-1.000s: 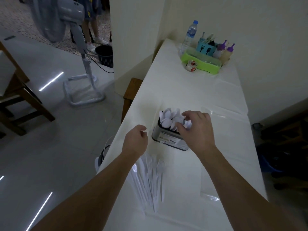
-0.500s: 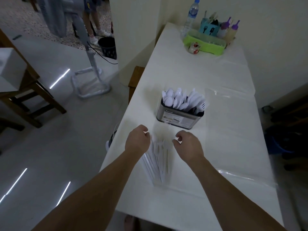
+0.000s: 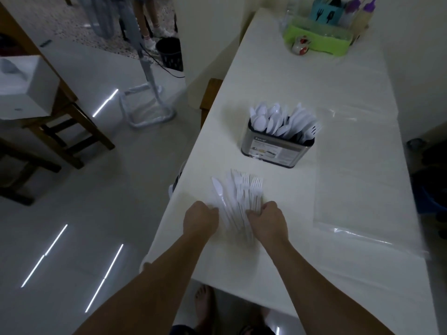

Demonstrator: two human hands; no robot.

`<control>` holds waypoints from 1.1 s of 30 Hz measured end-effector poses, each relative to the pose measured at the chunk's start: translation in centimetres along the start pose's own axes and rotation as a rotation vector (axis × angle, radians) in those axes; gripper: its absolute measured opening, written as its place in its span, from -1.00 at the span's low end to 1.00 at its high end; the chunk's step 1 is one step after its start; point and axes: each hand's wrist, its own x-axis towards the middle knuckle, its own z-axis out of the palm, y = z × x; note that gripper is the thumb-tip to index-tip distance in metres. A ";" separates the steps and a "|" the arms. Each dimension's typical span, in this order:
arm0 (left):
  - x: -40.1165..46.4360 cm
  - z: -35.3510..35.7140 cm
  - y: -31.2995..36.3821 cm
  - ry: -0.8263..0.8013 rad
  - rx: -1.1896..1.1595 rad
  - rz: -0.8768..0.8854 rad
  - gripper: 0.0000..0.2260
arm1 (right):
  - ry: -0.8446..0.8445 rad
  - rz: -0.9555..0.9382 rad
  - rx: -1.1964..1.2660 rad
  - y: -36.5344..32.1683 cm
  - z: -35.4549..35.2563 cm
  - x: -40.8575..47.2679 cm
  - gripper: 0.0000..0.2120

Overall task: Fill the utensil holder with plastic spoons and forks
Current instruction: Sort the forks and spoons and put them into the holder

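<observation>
- White plastic forks and knives (image 3: 238, 201) are lying fanned on the table (image 3: 338, 180), between both hands.
- The left hand (image 3: 200, 220), fingers curled, is pressing against the pile's left edge.
- The right hand (image 3: 267, 220), having left the holder a second ago, is now gripping the pile's right side.
- Beyond them, the utensil holder (image 3: 275, 151) is standing already crowded with spoons, so another bundle is likely next.

White plastic forks & knives (image 3: 238, 197) on cream tablecloth-covered table (image 3: 285, 76); shiny silver metal utensil holder (image 3: 275, 148) w/ grey-white label, white spoons inside; lime-green plastic tray (image 3: 319, 41) at far end; teal caddy (image 3: 325, 13) w/ black fork/spoon silhouettes; purple-capped squeeze bottles (image 3: 362, 10).
</observation>
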 end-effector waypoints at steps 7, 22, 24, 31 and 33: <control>-0.4 0.7 0.7 -0.001 -0.004 0.045 -0.69 | 0.096 -0.334 -0.147 0.2 1.7 -3.2 -0.78; -0.1 1.4 1.0 -0.003 0.081 0.038 -0.81 | 0.052 -0.313 -0.349 -0.8 4.1 -4.7 -0.82; -0.2 1.5 1.3 -0.015 0.101 0.041 -0.80 | 0.044 -0.294 -0.360 -0.9 4.0 -4.7 -0.81; 0.0 1.2 1.6 -0.028 0.081 0.038 -0.77 | -0.022 -0.222 -0.365 -1.5 3.9 -4.3 -0.80; 0.0 0.9 1.5 -0.056 0.070 0.021 -0.77 | -0.048 -0.189 -0.367 -1.7 3.7 -4.1 -0.82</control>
